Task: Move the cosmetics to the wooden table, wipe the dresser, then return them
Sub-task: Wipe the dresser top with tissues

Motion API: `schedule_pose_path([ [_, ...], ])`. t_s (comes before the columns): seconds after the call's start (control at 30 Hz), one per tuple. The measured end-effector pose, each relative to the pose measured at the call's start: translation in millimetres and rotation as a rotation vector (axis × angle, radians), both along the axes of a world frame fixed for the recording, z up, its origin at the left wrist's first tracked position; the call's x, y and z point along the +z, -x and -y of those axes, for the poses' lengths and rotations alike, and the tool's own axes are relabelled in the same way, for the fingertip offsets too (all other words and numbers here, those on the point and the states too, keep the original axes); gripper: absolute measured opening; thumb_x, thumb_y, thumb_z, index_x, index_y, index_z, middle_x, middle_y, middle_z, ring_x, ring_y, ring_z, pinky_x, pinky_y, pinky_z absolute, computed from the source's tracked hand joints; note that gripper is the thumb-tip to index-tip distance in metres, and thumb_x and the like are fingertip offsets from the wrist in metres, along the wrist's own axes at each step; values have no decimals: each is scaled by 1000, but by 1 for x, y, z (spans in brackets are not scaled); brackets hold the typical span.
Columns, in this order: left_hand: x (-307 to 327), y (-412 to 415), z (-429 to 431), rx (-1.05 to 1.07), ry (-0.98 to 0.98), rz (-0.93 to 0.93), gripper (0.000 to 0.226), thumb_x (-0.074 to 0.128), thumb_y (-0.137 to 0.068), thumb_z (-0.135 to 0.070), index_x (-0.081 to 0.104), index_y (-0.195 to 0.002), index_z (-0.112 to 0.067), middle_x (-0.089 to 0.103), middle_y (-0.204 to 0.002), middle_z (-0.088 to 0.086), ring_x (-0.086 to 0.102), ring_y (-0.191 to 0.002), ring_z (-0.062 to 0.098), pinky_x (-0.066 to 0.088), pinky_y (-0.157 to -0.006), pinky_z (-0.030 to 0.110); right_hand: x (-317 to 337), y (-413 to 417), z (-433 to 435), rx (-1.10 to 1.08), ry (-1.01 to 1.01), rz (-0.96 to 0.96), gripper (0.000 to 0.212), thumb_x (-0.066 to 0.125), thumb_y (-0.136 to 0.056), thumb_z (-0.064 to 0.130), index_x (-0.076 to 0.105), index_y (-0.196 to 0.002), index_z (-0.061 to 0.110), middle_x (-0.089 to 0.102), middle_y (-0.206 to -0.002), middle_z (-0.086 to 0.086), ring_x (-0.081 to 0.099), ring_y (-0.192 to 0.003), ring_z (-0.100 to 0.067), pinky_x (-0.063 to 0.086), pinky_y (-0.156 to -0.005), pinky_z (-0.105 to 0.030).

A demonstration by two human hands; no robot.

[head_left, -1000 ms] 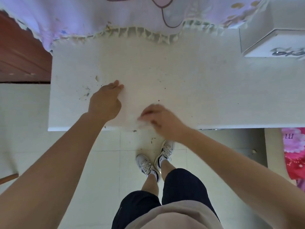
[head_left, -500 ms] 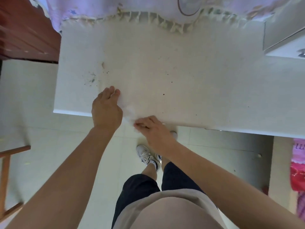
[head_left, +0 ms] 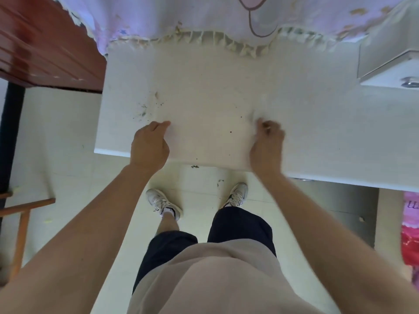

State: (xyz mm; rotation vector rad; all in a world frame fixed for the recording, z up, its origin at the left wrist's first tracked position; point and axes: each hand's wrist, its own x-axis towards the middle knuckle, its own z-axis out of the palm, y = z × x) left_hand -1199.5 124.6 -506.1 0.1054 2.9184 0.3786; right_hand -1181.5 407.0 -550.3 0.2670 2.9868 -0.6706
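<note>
The white dresser top (head_left: 317, 137) fills the middle of the view, with dark specks and smudges (head_left: 145, 109) near its left end. No cosmetics are in view. A thin white tissue (head_left: 210, 143) lies spread flat near the front edge, barely distinct from the surface. My left hand (head_left: 149, 145) pinches its left side with curled fingers. My right hand (head_left: 267, 143) grips its right side in the same way. Both hands rest on the dresser, well apart.
A frilled pink-and-lilac cloth (head_left: 204, 21) hangs over the dresser's back edge. A white drawer unit (head_left: 390, 69) stands at the back right. Red-brown wooden furniture (head_left: 45, 41) sits at the left, with a wooden frame (head_left: 20, 223) below it. A pink item (head_left: 410, 227) is at the right.
My hands were close together over a bunched tissue at the front edge. They have moved apart, the right hand going right, and the tissue now lies spread between them.
</note>
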Motion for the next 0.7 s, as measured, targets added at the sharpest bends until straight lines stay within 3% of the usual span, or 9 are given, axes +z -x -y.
schedule_pose_path([
  [0.07, 3, -1, 14, 3, 29, -10, 52, 48, -81, 9, 55, -132, -1, 58, -114, 23, 56, -95, 40, 46, -83, 47, 2, -38, 56, 143, 26, 12, 73, 39, -68, -16, 46, -138, 2, 47, -125, -20, 45, -102, -36, 42, -89, -37],
  [0.17, 6, 0, 46, 15, 67, 16, 55, 49, -82, 7, 49, -137, -1, 50, -127, 24, 50, -108, 41, 42, -89, 49, 10, -71, 131, 313, 173, 56, 69, 44, -71, -16, 48, -137, 3, 48, -124, -17, 47, -105, -31, 48, -89, -37],
  [0.27, 8, 10, 85, 48, 70, 60, 60, 49, -85, 3, 38, -144, -4, 36, -147, 18, 37, -131, 36, 37, -102, 50, 21, -59, 167, 318, 382, 32, 59, 50, -76, -20, 59, -130, 4, 52, -119, -16, 50, -102, -32, 50, -88, -35],
  [0.33, 8, 23, 111, 66, 80, 87, 64, 47, -87, 2, 28, -149, -3, 25, -155, 17, 27, -141, 33, 32, -109, 49, 27, -30, 166, 224, 399, -107, 50, 52, -82, -16, 62, -128, 3, 54, -118, -19, 52, -104, -34, 46, -92, -32],
  [0.47, 0, 58, 144, 53, 79, 126, 70, 45, -88, 2, 16, -152, -3, 9, -161, 11, 14, -147, 27, 26, -115, 45, 20, 54, 120, -211, 281, -321, 40, 46, -90, -2, 60, -128, 0, 51, -115, -22, 52, -107, -38, 44, -97, -40],
  [0.57, -8, 70, 156, 18, 62, 252, 71, 42, -89, 2, 15, -154, -10, 3, -163, 2, 15, -147, 22, 23, -117, 41, 2, 97, 86, -515, 182, -195, 44, 40, -93, 13, 50, -134, -1, 45, -120, -11, 49, -114, -35, 40, -102, -40],
  [0.63, -13, 68, 161, 40, 31, 291, 72, 39, -89, 2, 16, -154, -17, 2, -163, -5, 16, -147, 18, 21, -117, 37, -7, 109, 88, -483, 21, -75, 49, 40, -90, 2, 49, -138, 7, 43, -133, -14, 46, -116, -36, 37, -98, -35],
  [0.7, -14, 68, 164, 45, -10, 268, 72, 39, -89, 3, 18, -154, -20, 4, -162, -7, 17, -147, 16, 19, -117, 34, -7, 113, 118, -300, -43, -73, 53, 38, -89, 0, 50, -139, 13, 43, -136, -16, 46, -114, -37, 36, -95, -37],
])
